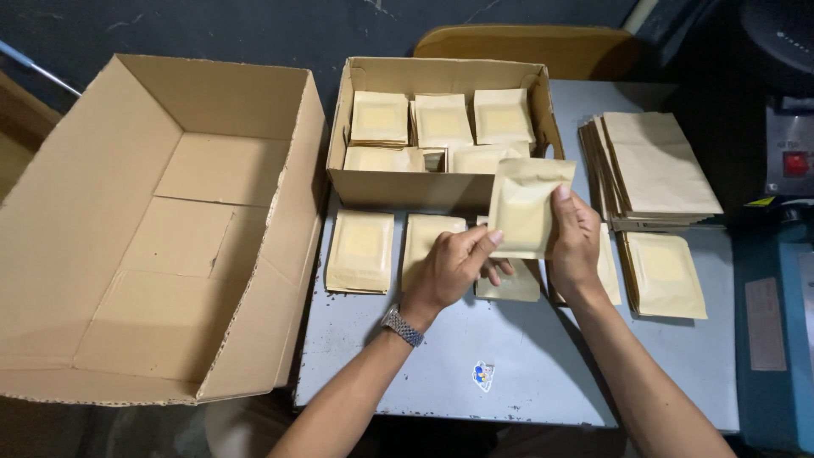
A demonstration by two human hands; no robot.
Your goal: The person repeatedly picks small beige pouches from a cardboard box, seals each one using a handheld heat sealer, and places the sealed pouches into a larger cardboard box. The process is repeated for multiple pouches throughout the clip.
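My left hand [449, 267] and my right hand [575, 242] hold one tan paper pouch [524, 203] upright between them, above the grey metal table [526, 373]. The left hand pinches its lower left corner, the right hand grips its right edge. A metal watch [402, 325] sits on my left wrist. Under the hands lie flat stacks of similar pouches [361, 250]. Just behind them stands a small open cardboard box [398, 188] filled with more pouches [441, 119].
A large empty cardboard box [161, 229] lies open at the left, overhanging the table. A fanned pile of plain brown bags [657, 165] and another pouch stack [666, 273] lie at the right. A blue machine [776, 280] stands at the far right.
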